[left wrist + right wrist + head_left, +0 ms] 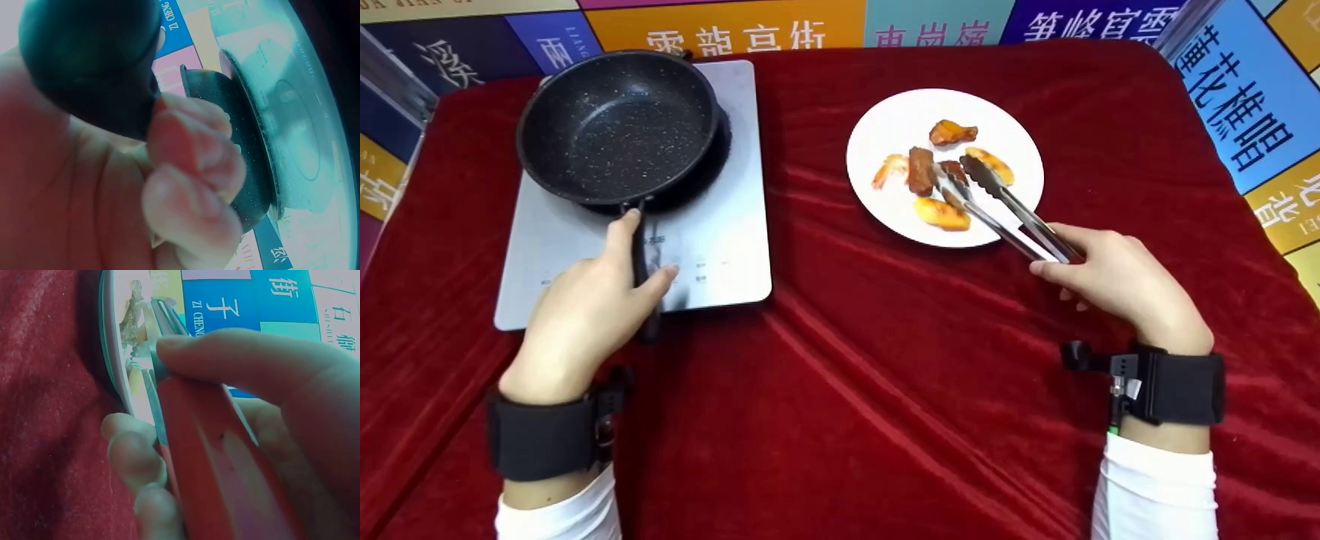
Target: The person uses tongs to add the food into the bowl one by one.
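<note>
In the head view my left hand [589, 304] grips the handle [640, 259] of a black speckled frying pan [634, 127], with its fingers curled round it in the left wrist view. The pan is over a flat silver cooktop [720, 255]. On the right, my right hand [1125, 277] holds metal tongs [1020, 225] between thumb and fingers. Their tips are over a white plate [877, 202], on either side of a dark brown piece of food [955, 171]; I cannot tell whether they grip it. Around it lie a brown chunk [920, 171], a shrimp [889, 170], yellow pieces [942, 214] and a browned chicken piece [952, 133].
Dark red cloth [840, 390] covers the table and lies in folds between cooktop and plate. Upright printed panels [937, 22] with lettering border the table at the back and sides. Both wrists wear black camera straps [1185, 386].
</note>
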A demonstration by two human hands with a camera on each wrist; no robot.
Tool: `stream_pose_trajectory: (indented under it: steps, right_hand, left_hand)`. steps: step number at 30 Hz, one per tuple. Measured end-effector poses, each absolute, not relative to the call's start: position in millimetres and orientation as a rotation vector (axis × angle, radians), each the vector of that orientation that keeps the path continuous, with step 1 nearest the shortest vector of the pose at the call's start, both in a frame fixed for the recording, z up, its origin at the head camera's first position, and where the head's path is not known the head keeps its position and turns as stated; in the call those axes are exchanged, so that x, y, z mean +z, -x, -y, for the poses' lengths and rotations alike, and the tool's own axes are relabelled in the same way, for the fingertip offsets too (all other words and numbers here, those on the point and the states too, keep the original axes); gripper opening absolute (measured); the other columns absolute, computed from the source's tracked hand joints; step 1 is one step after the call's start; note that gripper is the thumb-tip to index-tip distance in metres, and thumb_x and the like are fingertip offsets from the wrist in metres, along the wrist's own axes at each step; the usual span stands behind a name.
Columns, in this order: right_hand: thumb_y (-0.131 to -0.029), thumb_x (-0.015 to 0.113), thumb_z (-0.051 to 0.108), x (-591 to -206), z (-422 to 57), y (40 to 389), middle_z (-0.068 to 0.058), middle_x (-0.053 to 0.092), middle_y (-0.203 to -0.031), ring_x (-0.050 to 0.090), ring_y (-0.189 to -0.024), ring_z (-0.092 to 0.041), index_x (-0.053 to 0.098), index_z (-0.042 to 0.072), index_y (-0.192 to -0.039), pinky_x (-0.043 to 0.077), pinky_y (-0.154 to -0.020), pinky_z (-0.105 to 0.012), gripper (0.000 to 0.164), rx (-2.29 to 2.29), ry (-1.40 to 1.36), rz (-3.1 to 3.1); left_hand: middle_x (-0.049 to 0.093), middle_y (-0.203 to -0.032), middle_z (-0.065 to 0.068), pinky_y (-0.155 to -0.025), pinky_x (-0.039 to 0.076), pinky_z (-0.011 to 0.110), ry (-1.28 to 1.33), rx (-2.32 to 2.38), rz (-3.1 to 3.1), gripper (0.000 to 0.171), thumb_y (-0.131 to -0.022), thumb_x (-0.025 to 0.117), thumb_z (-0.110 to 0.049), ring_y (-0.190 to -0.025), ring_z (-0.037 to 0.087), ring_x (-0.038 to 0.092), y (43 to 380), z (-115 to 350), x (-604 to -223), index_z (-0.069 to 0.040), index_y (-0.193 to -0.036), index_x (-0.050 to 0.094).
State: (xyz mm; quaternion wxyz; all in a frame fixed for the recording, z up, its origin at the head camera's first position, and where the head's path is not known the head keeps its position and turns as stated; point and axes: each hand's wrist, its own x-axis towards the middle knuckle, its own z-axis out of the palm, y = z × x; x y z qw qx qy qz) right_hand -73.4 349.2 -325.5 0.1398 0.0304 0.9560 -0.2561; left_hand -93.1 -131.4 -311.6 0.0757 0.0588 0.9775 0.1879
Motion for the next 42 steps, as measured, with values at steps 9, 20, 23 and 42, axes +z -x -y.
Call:
stream_pose_trajectory:
  steps: [9, 20, 23, 42]
  right_hand:
    - [-0.081, 0.063, 0.030, -328.3, -343.4, 75.8, -0.007, 0.061, -0.066, 0.058, -0.053, -0.022, 0.056, 0.026, -0.115, 0.047, -0.047, -0.035, 0.035, -0.763, -0.064, -2.762]
    - [-0.084, 0.058, 0.034, -332.4, -341.1, 79.8, -0.006, 0.060, -0.065, 0.057, -0.051, -0.021, 0.058, 0.026, -0.111, 0.044, -0.043, -0.033, 0.028, -0.705, -0.005, -2.821]
    - [-0.085, 0.056, 0.036, -335.1, -343.3, 80.4, -0.007, 0.060, -0.070, 0.058, -0.052, -0.020, 0.059, 0.022, -0.104, 0.045, -0.044, -0.033, 0.024, -0.744, -0.012, -2.807]
    - [-0.086, 0.049, 0.045, -334.3, -350.2, 78.4, -0.008, 0.060, -0.076, 0.053, -0.050, -0.021, 0.057, 0.021, -0.103, 0.043, -0.043, -0.032, 0.031, -0.871, 0.011, -2.827]
  left_hand:
    - [0.057, -0.092, 0.033, -0.058, 0.038, 0.052, -0.169, 0.558, -2.935, 0.081, -0.084, 0.040, -0.059, -0.074, 0.045, 0.056, 93.0, 131.3, -310.6, -0.014, -0.144, 0.011]
    - [0.056, -0.092, 0.033, -0.058, 0.038, 0.051, -0.149, 0.556, -2.918, 0.081, -0.083, 0.039, -0.060, -0.075, 0.044, 0.056, 92.6, 131.6, -311.1, -0.016, -0.145, 0.009]
    - [0.056, -0.094, 0.033, -0.060, 0.038, 0.052, -0.151, 0.560, -2.917, 0.081, -0.083, 0.039, -0.060, -0.076, 0.044, 0.056, 93.0, 130.6, -311.3, -0.016, -0.145, 0.009]
    - [0.057, -0.091, 0.032, -0.061, 0.038, 0.052, -0.166, 0.565, -2.927, 0.080, -0.084, 0.040, -0.058, -0.076, 0.044, 0.056, 92.9, 130.0, -310.2, -0.015, -0.144, 0.011]
